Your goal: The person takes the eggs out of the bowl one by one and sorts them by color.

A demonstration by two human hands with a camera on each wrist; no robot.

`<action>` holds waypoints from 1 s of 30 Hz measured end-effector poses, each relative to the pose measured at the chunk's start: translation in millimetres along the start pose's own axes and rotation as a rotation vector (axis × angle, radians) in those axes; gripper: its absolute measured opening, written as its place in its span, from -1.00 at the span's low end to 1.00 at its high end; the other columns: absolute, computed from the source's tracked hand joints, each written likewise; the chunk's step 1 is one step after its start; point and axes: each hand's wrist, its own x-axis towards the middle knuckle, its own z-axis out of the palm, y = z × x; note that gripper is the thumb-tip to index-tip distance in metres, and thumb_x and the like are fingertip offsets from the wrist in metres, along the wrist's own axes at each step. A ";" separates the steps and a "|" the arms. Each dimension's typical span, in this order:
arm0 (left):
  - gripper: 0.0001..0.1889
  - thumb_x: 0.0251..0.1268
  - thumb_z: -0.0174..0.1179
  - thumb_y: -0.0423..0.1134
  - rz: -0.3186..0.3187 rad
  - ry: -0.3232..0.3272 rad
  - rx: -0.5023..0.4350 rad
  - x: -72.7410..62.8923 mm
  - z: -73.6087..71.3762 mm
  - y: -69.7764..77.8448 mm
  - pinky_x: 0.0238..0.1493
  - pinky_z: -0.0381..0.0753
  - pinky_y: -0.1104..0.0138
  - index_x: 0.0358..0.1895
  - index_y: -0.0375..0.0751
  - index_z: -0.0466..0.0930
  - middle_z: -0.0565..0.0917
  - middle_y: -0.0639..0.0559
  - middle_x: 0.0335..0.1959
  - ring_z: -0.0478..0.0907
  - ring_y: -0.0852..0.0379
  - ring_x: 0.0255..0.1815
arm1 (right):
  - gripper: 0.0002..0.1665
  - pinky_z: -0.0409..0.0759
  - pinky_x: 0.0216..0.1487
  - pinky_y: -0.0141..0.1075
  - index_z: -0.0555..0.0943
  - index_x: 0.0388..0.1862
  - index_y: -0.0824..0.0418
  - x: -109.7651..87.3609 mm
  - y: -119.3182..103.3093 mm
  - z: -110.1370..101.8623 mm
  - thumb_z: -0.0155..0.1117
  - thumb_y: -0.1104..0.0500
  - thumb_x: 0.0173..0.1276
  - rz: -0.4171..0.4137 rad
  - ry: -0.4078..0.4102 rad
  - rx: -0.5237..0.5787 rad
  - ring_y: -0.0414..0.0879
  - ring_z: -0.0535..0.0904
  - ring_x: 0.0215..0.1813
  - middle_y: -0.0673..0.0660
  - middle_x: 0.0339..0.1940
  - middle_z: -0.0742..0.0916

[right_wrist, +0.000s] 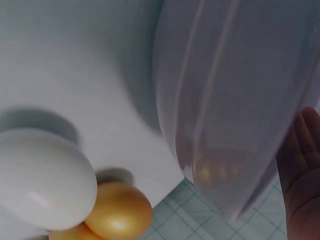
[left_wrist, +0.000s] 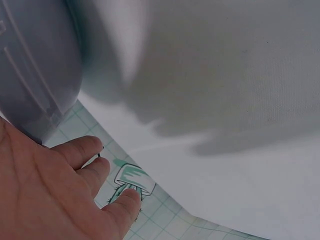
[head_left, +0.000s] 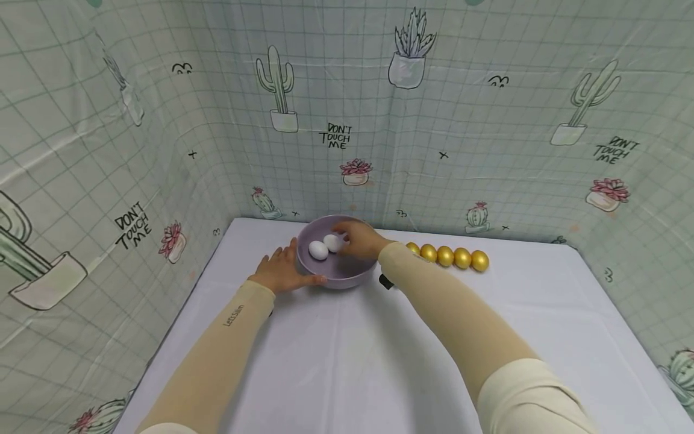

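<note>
A purple bowl (head_left: 347, 282) sits near the table's back edge with two white eggs visible inside. My left hand (head_left: 282, 269) is spread along the bowl's left side, its thumb reaching round the front; the bowl's outer wall (left_wrist: 37, 60) is beside it in the left wrist view. Reaching over the right rim, my right hand (head_left: 362, 239) has its fingers curled round the right-hand white egg (head_left: 332, 243), partly covering it. The other white egg (head_left: 318, 250) lies to its left. In the right wrist view, the bowl rim hides my fingertips.
Several golden eggs (head_left: 462, 258) stand in a row right of the bowl, partly behind my right forearm. Another white egg (right_wrist: 45, 180) lies beside the golden eggs (right_wrist: 120, 210) on the table. A cactus-print cloth (head_left: 358, 108) hangs behind the white table (head_left: 336, 361).
</note>
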 end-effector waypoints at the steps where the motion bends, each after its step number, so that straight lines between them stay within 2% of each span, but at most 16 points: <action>1: 0.44 -0.09 0.06 0.69 0.000 -0.002 -0.001 0.1 0.0 0.1 0.46 -0.06 -0.21 0.60 -0.33 -0.35 0.07 -0.32 0.56 -0.02 -0.25 0.56 | -0.29 0.50 0.24 -0.18 0.41 0.44 0.24 1.5 0.8 1.4 0.39 0.23 0.33 -0.003 0.002 -0.015 0.06 0.53 0.27 0.17 0.35 0.55; 9: 0.44 -0.08 0.05 0.69 0.005 -0.004 0.009 0.8 0.0 2.2 0.45 -0.05 -0.21 0.60 -0.33 -0.36 0.08 -0.31 0.56 -0.02 -0.24 0.56 | -0.27 0.26 0.44 -0.14 0.37 0.46 0.30 5.7 4.4 10.4 0.34 0.29 0.32 0.000 0.008 -0.082 0.06 0.35 0.44 0.21 0.40 0.50; 14: 0.43 -0.06 0.05 0.68 0.005 0.005 0.017 0.4 0.4 0.4 0.45 -0.03 -0.21 0.60 -0.34 -0.34 0.09 -0.32 0.56 -0.01 -0.24 0.56 | -0.21 0.25 0.44 -0.17 0.38 0.46 0.30 9.1 5.5 14.4 0.38 0.33 0.23 -0.001 -0.007 -0.056 0.03 0.37 0.42 0.19 0.39 0.52; 22: 0.42 -0.07 0.05 0.68 0.008 0.016 0.022 -0.3 -0.2 1.2 0.45 -0.02 -0.20 0.60 -0.33 -0.32 0.10 -0.32 0.55 0.00 -0.24 0.56 | -0.20 0.27 0.43 -0.17 0.35 0.49 0.26 9.7 2.9 18.2 0.38 0.35 0.28 -0.004 -0.052 -0.043 0.02 0.38 0.41 0.17 0.43 0.48; 28: 0.42 -0.07 0.05 0.68 0.006 0.018 0.026 0.5 0.5 0.3 0.45 -0.01 -0.20 0.60 -0.33 -0.32 0.12 -0.32 0.55 0.00 -0.24 0.56 | -0.24 0.20 0.47 -0.15 0.36 0.50 0.19 13.0 2.6 21.0 0.37 0.30 0.34 -0.001 -0.080 -0.098 0.02 0.30 0.47 0.13 0.45 0.46; 30: 0.43 -0.07 0.05 0.69 0.005 0.017 0.025 0.1 0.5 0.0 0.45 -0.01 -0.21 0.60 -0.33 -0.32 0.12 -0.32 0.55 0.00 -0.24 0.56 | -0.26 0.23 0.46 -0.12 0.39 0.48 0.17 13.5 2.1 22.2 0.37 0.28 0.33 0.005 -0.083 -0.127 0.07 0.31 0.45 0.18 0.42 0.48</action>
